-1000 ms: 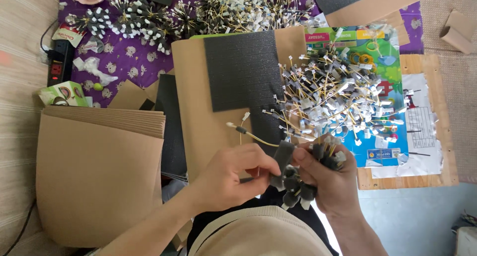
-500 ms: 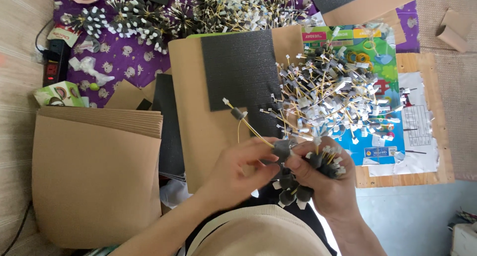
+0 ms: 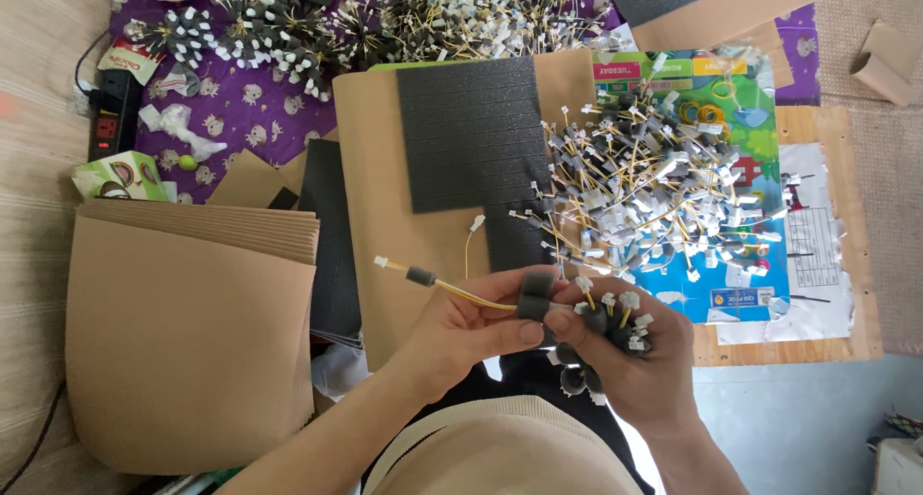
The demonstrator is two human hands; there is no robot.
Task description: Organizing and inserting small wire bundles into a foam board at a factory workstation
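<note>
My left hand point(image 3: 466, 327) pinches a thin yellow wire point(image 3: 452, 286) with a white connector at its tip and a small black foam sleeve on it. The wire points up and left over a sheet of brown cardboard point(image 3: 385, 216). Against it, my right hand point(image 3: 625, 356) grips a bundle of similar wires point(image 3: 601, 327), their foam pieces and white connectors sticking out between the fingers. The two hands touch at the thumbs. A big loose pile of the same wires point(image 3: 654, 197) lies just above my right hand.
A black foam sheet point(image 3: 471, 135) cut into small squares lies on the cardboard. Stacked brown cardboard sheets point(image 3: 183, 332) sit at the left. Finished wire bunches point(image 3: 260, 34) rest on a purple cloth at the top, beside a power strip point(image 3: 108, 115).
The wire in my left hand has swung down from a steep upward slant to lie nearly flat, pointing left. Both hands stay together in the same place.
</note>
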